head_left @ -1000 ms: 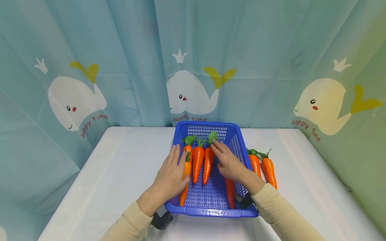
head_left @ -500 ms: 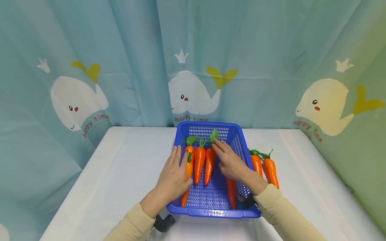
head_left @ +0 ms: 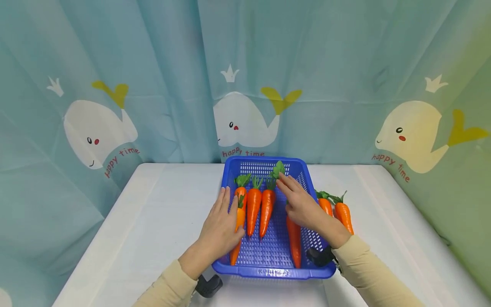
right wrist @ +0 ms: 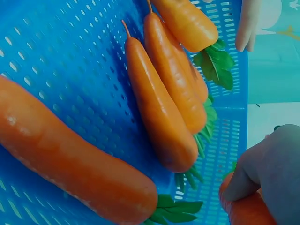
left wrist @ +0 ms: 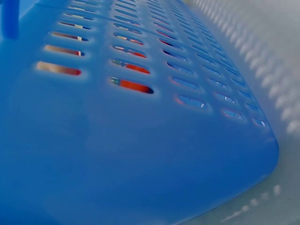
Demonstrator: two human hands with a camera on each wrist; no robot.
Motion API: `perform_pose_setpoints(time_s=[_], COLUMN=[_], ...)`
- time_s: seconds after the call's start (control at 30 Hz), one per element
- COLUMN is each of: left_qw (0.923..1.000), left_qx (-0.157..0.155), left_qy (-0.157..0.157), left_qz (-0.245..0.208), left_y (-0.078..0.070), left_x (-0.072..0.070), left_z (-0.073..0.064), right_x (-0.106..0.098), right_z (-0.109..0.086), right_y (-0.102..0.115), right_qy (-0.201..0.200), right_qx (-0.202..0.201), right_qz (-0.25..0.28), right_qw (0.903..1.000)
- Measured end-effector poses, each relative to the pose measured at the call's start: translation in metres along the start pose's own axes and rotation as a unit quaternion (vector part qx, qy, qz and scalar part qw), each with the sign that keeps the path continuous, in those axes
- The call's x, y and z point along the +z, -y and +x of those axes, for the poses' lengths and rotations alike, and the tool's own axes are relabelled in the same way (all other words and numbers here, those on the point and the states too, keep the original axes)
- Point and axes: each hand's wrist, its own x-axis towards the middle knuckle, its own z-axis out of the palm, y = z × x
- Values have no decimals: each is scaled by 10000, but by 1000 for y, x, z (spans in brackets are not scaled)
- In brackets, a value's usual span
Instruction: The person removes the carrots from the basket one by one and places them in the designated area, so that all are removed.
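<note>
My left hand (head_left: 219,226) lies along the left rim of a blue plastic basket (head_left: 264,271), fingers straight, thumb toward the inside beside an orange carrot (head_left: 235,251). In the right wrist view, my right hand (right wrist: 272,176) holds a carrot (right wrist: 253,212) by its thick end. In the head view, that carrot is mostly hidden under my right hand (head_left: 303,207); green leaves (head_left: 278,168) show by the fingertips. Another carrot (head_left: 294,243) lies below this hand along the basket's right side. To the left, two more carrots, a middle one (head_left: 253,209) and its neighbour (head_left: 267,213), lie side by side.
Two carrots (head_left: 342,215) lie on the white table (head_left: 161,204) right of the basket, partly covered by my right forearm. A blue curtain (head_left: 172,76) with printed whales hangs behind the table. Through the basket wall (left wrist: 117,154) slots, bits of orange show.
My right hand has shifted slightly right, and the leaves by its fingertips have moved right with it, away from the middle carrots. The left hand stays on the rim.
</note>
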Motion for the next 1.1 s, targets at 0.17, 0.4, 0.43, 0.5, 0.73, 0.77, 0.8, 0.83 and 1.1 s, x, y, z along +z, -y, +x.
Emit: perform_pose_setpoints(time_s=[0.17, 0.4, 0.43, 0.5, 0.73, 0.77, 0.8, 0.83, 1.1], left_qw=[10000, 9999, 9999, 9998, 9999, 9999, 9999, 9999, 10000], left_qx=[27, 60, 66, 77, 40, 32, 22, 8, -23], left_qy=[-28, -66, -73, -91, -71, -60, -54, -38, -23], left_qz=[14, 100, 115, 134, 126, 124, 108, 95, 82], left_y=[1, 1, 1, 0, 1, 1, 1, 1, 0], left_x=[1, 1, 1, 1, 1, 2, 2, 2, 1], left_z=[0, 0, 0, 0, -1, -1, -1, -1, 0], right_x=[-4, -15, -16, -18, -26, -27, -28, -29, -37], right_z=[0, -2, -3, -4, -8, -8, -9, -10, -15], right_y=[0, -4, -5, -5, -9, -10, -11, -12, -15], right_qy=[-42, -283, -327, -388, -418, -417, -421, -424, -517], right_qx=[-32, -196, -223, -273, -361, -342, -337, -324, -240], right_qz=[-50, 38, 44, 13, 7, 19, 13, 13, -13], right_qw=[10000, 9994, 9992, 9989, 9985, 9985, 9985, 9986, 9984])
